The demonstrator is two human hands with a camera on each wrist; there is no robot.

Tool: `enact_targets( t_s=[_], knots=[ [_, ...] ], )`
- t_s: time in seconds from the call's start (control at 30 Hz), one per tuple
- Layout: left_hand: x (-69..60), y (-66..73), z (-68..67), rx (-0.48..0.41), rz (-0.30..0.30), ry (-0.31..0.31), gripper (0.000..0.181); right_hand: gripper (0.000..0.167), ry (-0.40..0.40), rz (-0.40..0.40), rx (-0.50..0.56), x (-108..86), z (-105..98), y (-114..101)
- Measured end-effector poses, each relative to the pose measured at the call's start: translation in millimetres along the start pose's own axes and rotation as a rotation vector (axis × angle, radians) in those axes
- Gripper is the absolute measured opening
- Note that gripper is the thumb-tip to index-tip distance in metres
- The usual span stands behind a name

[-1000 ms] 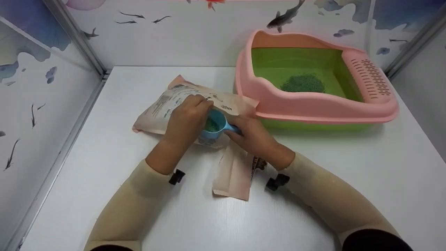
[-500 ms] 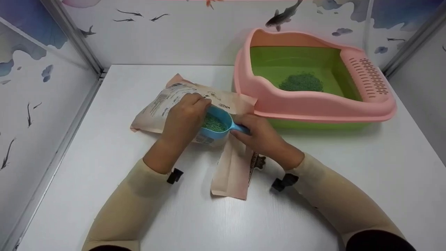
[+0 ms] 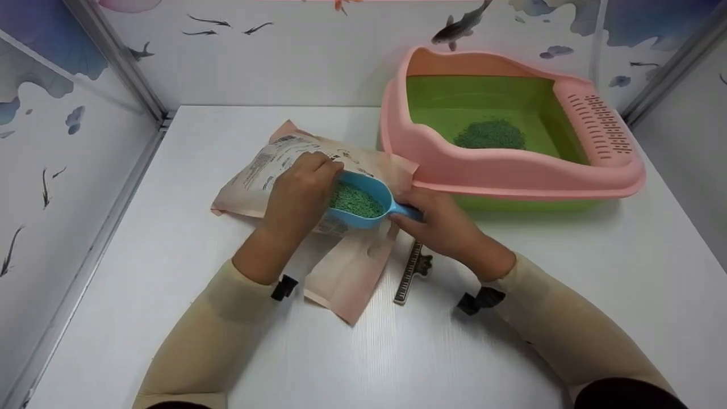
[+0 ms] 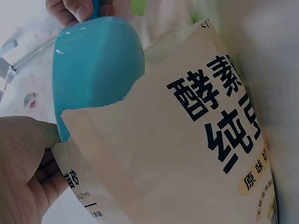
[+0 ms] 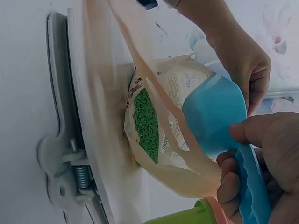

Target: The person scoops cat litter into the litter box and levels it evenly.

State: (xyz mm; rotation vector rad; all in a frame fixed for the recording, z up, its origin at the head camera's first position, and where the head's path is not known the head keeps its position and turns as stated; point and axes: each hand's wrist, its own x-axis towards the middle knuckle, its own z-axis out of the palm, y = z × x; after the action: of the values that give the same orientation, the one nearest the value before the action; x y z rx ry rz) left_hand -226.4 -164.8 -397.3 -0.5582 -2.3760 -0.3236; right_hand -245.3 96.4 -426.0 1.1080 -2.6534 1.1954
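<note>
A blue scoop filled with green pellets is at the mouth of a paper bag. The right hand grips the scoop's handle, thumb on top in the right wrist view. The left hand pinches the bag's edge beside the scoop's front, its fingers curled. In the left wrist view the scoop shows its underside above the bag's torn edge. Green pellets show through the bag's opening in the right wrist view. A loose paper flap hangs toward the front.
A pink and green litter box stands at the back right, holding a pile of green pellets. A long clip lies on the white table, right of the flap. Printed wall panels stand behind.
The right hand has drawn the scoop rightward, exposing more of its pellets. The paper flap has swung left, uncovering the clip. The left hand has barely moved.
</note>
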Motion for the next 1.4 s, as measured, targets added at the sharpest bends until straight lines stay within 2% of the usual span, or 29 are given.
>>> enact_targets(
  t_s=[0.2,0.63,0.9,1.13,1.23,1.4],
  knots=[
    [-0.1,0.0,-0.6,0.000,-0.001,0.005,0.018,0.013,-0.003,-0.008,-0.014,-8.4,-9.8,-1.3],
    [-1.4,1.7,1.0,0.015,0.009,-0.001,0.019,0.018,0.024,-0.030,-0.058,-32.8,-36.8,-2.5],
    [-1.4,0.4,5.1,-0.027,0.018,0.043,0.015,0.026,0.104,-0.030,-0.117,-48.4,-63.5,3.6],
    [-1.4,0.6,5.9,-0.009,0.026,0.045,0.017,0.025,0.207,0.000,-0.164,-55.5,-102.4,16.1],
    [-1.2,0.7,5.3,-0.005,0.027,0.045,0.017,0.028,0.252,0.043,-0.179,-56.8,-122.2,22.3],
    [-1.9,0.3,5.1,-0.009,0.025,0.039,0.017,0.028,0.331,0.225,-0.188,-54.0,-154.8,36.1]
  ],
)
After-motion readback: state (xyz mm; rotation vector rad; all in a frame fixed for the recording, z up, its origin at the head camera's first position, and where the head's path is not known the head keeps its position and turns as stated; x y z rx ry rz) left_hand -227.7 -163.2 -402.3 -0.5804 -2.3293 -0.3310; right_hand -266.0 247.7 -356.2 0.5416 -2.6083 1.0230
